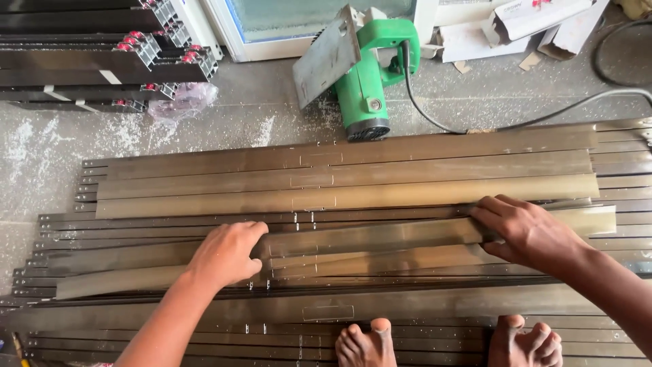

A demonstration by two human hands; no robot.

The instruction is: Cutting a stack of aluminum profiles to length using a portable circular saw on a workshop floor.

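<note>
Strip (380, 236) of bronze metal, lower centre of frame, is grasped at both ends: left hand (227, 255) closed on it, right hand (523, 231) clamped over it. Lifting from the stack (204, 309) is judged in hand; level carrying is called for. Green saw (363, 75) at upper centre.

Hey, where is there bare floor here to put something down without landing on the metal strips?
Bare concrete floor lies left, between the dark profile stack and the metal strips. A narrower patch lies right of the green power saw, crossed by its cable. The strips themselves are crowded under both hands and feet.
</note>
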